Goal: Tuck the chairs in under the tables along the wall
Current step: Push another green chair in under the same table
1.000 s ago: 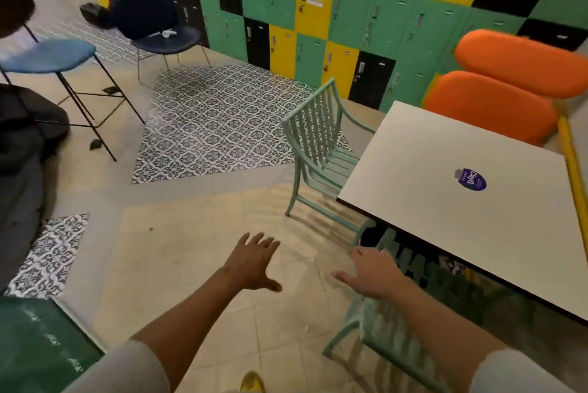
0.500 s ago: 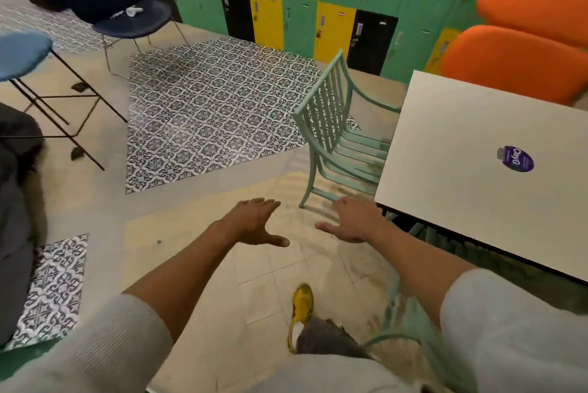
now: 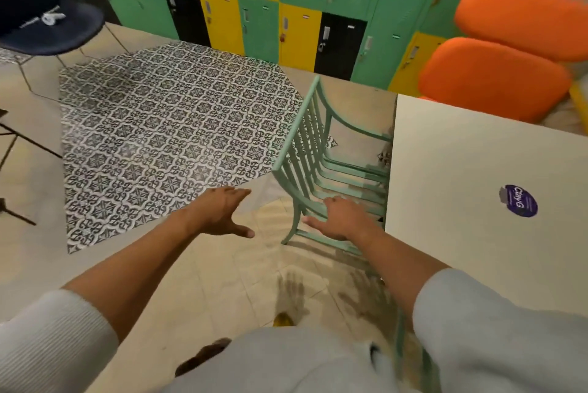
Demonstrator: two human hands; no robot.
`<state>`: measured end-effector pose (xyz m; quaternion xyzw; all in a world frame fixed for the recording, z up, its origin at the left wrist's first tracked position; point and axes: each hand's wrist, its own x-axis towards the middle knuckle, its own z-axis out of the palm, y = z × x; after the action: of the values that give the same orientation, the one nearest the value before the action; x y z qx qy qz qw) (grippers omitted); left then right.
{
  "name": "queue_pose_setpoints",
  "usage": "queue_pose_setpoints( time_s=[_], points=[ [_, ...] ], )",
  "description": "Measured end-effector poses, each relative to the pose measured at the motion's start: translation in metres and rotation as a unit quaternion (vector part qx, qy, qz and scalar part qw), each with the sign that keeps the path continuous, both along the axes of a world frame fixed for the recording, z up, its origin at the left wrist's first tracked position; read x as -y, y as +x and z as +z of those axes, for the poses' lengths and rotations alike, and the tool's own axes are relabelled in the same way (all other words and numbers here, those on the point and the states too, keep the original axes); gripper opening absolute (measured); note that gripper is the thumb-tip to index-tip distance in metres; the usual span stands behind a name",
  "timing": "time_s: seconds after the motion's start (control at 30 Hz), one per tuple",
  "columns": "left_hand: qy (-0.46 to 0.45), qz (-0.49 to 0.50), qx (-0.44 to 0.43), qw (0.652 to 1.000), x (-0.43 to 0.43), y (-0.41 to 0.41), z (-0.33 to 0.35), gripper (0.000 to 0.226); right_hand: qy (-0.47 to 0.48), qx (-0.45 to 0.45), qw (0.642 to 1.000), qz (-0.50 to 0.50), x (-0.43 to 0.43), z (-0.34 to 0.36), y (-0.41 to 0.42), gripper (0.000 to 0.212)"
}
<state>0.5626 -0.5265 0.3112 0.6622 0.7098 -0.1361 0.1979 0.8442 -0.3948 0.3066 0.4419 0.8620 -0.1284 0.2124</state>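
Observation:
A mint-green slatted metal chair (image 3: 305, 150) stands at the left edge of the white table (image 3: 471, 170), its seat partly under the tabletop and its backrest toward the patterned floor. My right hand (image 3: 342, 220) is spread open just in front of the chair's near side, holding nothing. My left hand (image 3: 222, 212) hovers open to the left of the chair, apart from it. A second green chair's frame (image 3: 401, 341) shows low at the right, beside my right sleeve, mostly hidden.
Green, yellow and black lockers (image 3: 286, 4) line the far wall. Orange cushioned seating (image 3: 496, 74) sits behind the table. A dark blue chair (image 3: 47, 20) stands far left, and black stool legs (image 3: 19, 144) cross the left edge. A purple sticker (image 3: 518, 201) lies on the table.
I have stepped forward toward the farther green chair. Both open hands have moved closer to it, and the nearer green chair has dropped to the lower right of view.

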Motion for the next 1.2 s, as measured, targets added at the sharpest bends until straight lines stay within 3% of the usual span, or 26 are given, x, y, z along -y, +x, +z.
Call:
queue_pose_setpoints(
  time_s=[0.27,0.5,0.7,0.93,1.07,1.2],
  points=[
    [0.013,-0.096,0.025,0.995,-0.141,-0.085,-0.010,0.123,-0.022,-0.045,0.995,-0.083,-0.070,-0.007,-0.093,0.104],
    [0.038,-0.233,0.037,0.971,-0.273,-0.175,-0.003,0.121,-0.043,-0.111,0.965,-0.235,-0.092,-0.025,-0.172,0.108],
    [0.045,-0.379,0.040,0.923,-0.389,-0.226,0.013,0.113,-0.049,-0.154,0.899,-0.408,-0.104,-0.016,-0.231,0.099],
    [0.053,-0.523,0.061,0.848,-0.493,-0.198,-0.006,0.097,-0.020,-0.159,0.822,-0.546,-0.137,-0.033,-0.283,0.098],
    [0.056,-0.578,0.069,0.811,-0.547,-0.167,-0.033,0.093,-0.033,-0.158,0.805,-0.571,-0.157,-0.072,-0.288,0.095],
    [0.025,-0.617,0.014,0.786,-0.590,-0.147,-0.050,0.094,-0.036,-0.128,0.783,-0.608,-0.174,-0.091,-0.303,0.079]
  ],
)
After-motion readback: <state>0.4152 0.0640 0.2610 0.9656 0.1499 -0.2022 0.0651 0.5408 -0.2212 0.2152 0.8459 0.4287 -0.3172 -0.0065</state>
